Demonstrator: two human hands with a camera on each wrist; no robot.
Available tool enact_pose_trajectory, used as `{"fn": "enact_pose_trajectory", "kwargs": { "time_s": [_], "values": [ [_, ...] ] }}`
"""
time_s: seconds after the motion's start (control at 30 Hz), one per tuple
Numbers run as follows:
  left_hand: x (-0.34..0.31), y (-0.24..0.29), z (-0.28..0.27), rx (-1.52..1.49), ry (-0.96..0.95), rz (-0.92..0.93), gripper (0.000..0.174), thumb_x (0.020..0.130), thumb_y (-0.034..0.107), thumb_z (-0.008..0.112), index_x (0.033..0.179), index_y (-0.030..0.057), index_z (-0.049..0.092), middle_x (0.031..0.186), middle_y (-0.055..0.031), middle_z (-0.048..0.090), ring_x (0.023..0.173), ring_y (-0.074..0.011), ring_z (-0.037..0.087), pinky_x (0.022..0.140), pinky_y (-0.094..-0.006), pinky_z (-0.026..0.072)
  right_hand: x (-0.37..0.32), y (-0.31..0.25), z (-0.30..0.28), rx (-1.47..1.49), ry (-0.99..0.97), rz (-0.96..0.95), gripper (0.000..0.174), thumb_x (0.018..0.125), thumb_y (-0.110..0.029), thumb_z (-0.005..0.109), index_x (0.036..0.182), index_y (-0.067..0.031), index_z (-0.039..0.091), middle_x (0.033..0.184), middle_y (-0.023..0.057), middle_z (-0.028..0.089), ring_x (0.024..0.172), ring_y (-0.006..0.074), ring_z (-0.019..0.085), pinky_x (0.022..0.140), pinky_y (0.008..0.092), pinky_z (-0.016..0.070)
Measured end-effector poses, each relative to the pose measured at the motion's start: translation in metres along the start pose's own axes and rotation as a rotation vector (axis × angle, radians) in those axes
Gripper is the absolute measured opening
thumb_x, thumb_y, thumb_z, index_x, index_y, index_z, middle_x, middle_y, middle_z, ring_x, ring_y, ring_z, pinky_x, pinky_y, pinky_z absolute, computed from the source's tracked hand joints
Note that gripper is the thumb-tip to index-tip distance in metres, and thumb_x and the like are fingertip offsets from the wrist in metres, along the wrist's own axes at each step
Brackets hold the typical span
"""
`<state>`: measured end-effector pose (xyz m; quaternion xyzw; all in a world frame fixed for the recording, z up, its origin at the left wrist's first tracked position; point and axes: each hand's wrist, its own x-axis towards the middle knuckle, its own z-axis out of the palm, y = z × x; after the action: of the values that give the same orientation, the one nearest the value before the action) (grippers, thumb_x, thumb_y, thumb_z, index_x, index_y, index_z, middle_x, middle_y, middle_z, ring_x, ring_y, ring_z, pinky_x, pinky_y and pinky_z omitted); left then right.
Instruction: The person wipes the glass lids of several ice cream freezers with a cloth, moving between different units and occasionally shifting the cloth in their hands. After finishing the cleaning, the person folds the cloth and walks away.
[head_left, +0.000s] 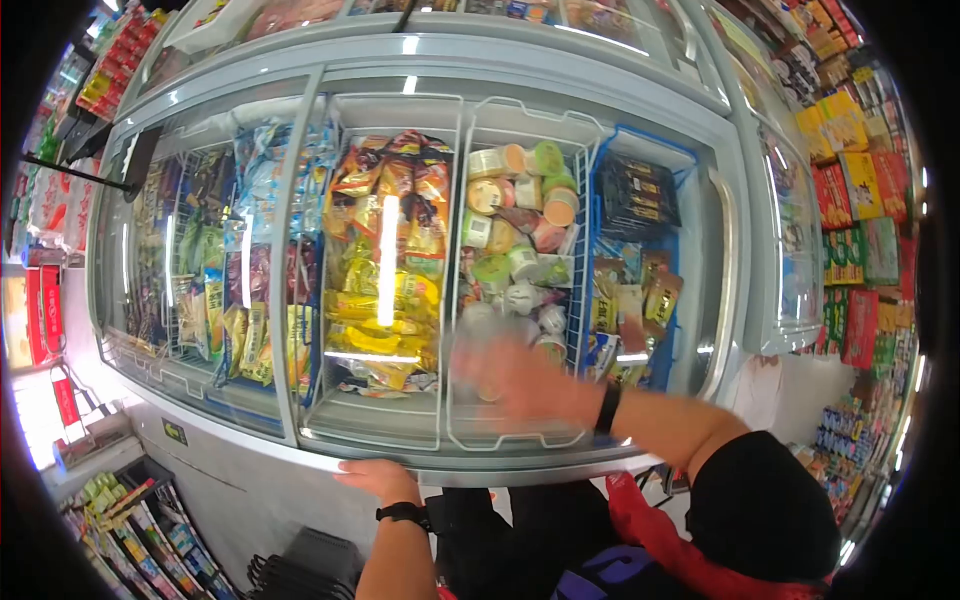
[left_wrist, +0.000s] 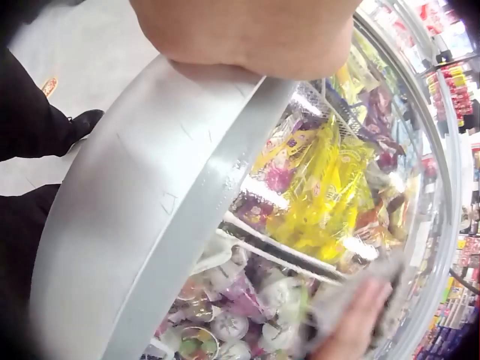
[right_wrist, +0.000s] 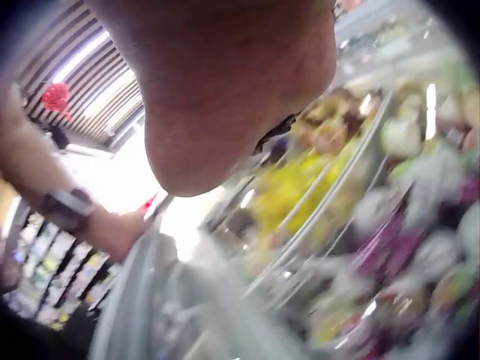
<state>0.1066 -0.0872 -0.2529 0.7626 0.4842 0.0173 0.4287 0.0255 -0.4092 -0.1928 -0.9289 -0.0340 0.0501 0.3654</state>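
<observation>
My right hand (head_left: 520, 378) is blurred over the sliding glass lid (head_left: 385, 418) of a chest freezer. Under its fairly straight fingers lies a grey cloth (left_wrist: 393, 304), pressed to the glass in the left wrist view. Tubs and wrapped ice creams (head_left: 522, 262) fill the basket below that hand. At the freezer's front edge (head_left: 318, 458), my left hand (head_left: 385, 480) rests with its fingers extended along the rim. The right wrist view shows mostly the base of the right hand (right_wrist: 232, 97), and the fingers are hidden there.
Yellow packets (head_left: 385, 300) lie in the neighbouring basket under the glass. A blue basket (head_left: 640, 135) with a dark package stands at the right. Another freezer (head_left: 790, 220) adjoins on that side, beside shelves of boxed goods (head_left: 858, 190). Snack racks (head_left: 130, 520) stand low at the left.
</observation>
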Motion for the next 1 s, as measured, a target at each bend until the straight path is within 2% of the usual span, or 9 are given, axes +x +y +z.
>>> {"fn": "enact_pose_trajectory", "kwargs": {
  "time_s": [0.07, 0.17, 0.23, 0.43, 0.57, 0.63, 0.73, 0.9, 1.0],
  "values": [
    [0.016, -0.012, -0.002, 0.016, 0.014, 0.02, 0.072, 0.121, 0.05, 0.03, 0.173, -0.0012, 0.027, 0.177, -0.028, 0.034, 0.158, -0.0453, 0.042, 0.132, -0.0486, 0.0345, 0.025, 0.081, -0.096, -0.357, 0.423, 0.072, 0.074, 0.09, -0.036, 0.08, 0.152, -0.0015, 0.057, 0.153, 0.0239, 0.059, 0.145, 0.0456, 0.053, 0.128, 0.0558, 0.0367],
    [0.011, -0.008, 0.004, -0.012, 0.019, 0.004, 0.069, 0.121, 0.049, 0.03, 0.172, 0.0021, 0.032, 0.177, -0.0244, 0.038, 0.156, -0.0427, 0.045, 0.131, -0.0468, 0.0356, 0.017, 0.229, -0.174, -0.717, 0.6, 0.336, 0.061, 0.099, -0.033, 0.073, 0.147, 0.0034, 0.06, 0.148, 0.028, 0.062, 0.141, 0.0482, 0.055, 0.122, 0.0576, 0.0407],
    [0.009, -0.005, 0.005, -0.006, 0.007, 0.027, 0.068, 0.121, 0.049, 0.03, 0.172, 0.0046, 0.033, 0.176, -0.0221, 0.039, 0.155, -0.0417, 0.047, 0.131, -0.0451, 0.0365, 0.001, 0.236, -0.182, -1.02, 0.652, 0.431, 0.062, 0.101, -0.033, 0.071, 0.148, 0.0038, 0.059, 0.15, 0.0292, 0.061, 0.143, 0.0488, 0.054, 0.122, 0.0574, 0.0407],
    [-0.017, 0.018, 0.0, -0.071, -0.012, -0.03, 0.066, 0.12, 0.049, 0.031, 0.17, 0.0047, 0.035, 0.174, -0.0209, 0.043, 0.15, -0.0408, 0.052, 0.127, -0.0471, 0.0422, -0.122, -0.036, 0.006, -0.021, 0.027, 0.178, 0.085, 0.094, -0.053, 0.079, 0.161, -0.0078, 0.051, 0.167, 0.0202, 0.049, 0.159, 0.0418, 0.042, 0.135, 0.0569, 0.0261],
    [0.034, -0.02, 0.003, 0.041, 0.01, 0.041, 0.065, 0.118, 0.051, 0.031, 0.167, 0.009, 0.04, 0.173, -0.0158, 0.046, 0.149, -0.0375, 0.054, 0.124, -0.0492, 0.0456, -0.184, -0.042, -0.006, -0.035, -0.399, 0.513, 0.086, 0.098, -0.059, 0.072, 0.166, -0.0115, 0.048, 0.174, 0.0154, 0.044, 0.162, 0.0416, 0.039, 0.133, 0.061, 0.0277],
    [0.036, -0.021, -0.001, 0.058, 0.014, 0.038, 0.065, 0.118, 0.052, 0.031, 0.166, 0.0092, 0.041, 0.173, -0.0146, 0.047, 0.149, -0.0374, 0.054, 0.123, -0.0489, 0.0463, -0.184, 0.012, -0.062, -0.452, -0.058, 0.719, 0.079, 0.103, -0.049, 0.066, 0.166, -0.0051, 0.046, 0.175, 0.0259, 0.04, 0.164, 0.0465, 0.034, 0.133, 0.0632, 0.0261],
    [0.026, -0.013, -0.001, 0.024, 0.005, -0.023, 0.066, 0.117, 0.054, 0.031, 0.165, 0.0094, 0.042, 0.172, -0.0129, 0.048, 0.148, -0.0374, 0.054, 0.122, -0.0485, 0.0468, -0.217, 0.112, -0.105, -0.362, 0.554, 0.959, 0.083, 0.108, -0.045, 0.06, 0.17, 0.0058, 0.036, 0.176, 0.0342, 0.031, 0.166, 0.0525, 0.025, 0.135, 0.0606, 0.0214],
    [0.034, -0.018, -0.004, 0.037, -0.013, -0.059, 0.068, 0.116, 0.056, 0.032, 0.167, 0.0116, 0.04, 0.171, -0.0126, 0.049, 0.144, -0.0389, 0.056, 0.117, -0.0495, 0.0501, -0.253, -0.015, 0.002, -0.351, 0.047, 0.762, 0.099, 0.104, -0.053, 0.066, 0.168, 0.0126, 0.03, 0.176, 0.0395, 0.023, 0.165, 0.058, 0.02, 0.135, 0.0645, 0.0163],
    [0.049, -0.033, 0.001, 0.093, 0.05, 0.027, 0.07, 0.116, 0.057, 0.031, 0.169, 0.0118, 0.038, 0.172, -0.0151, 0.048, 0.143, -0.0412, 0.058, 0.114, -0.0512, 0.0526, -0.29, -0.032, 0.032, -0.312, 0.104, 0.843, 0.102, 0.102, -0.053, 0.067, 0.168, 0.0134, 0.028, 0.177, 0.0398, 0.021, 0.165, 0.0585, 0.018, 0.134, 0.0668, 0.0163]
  ]
}}
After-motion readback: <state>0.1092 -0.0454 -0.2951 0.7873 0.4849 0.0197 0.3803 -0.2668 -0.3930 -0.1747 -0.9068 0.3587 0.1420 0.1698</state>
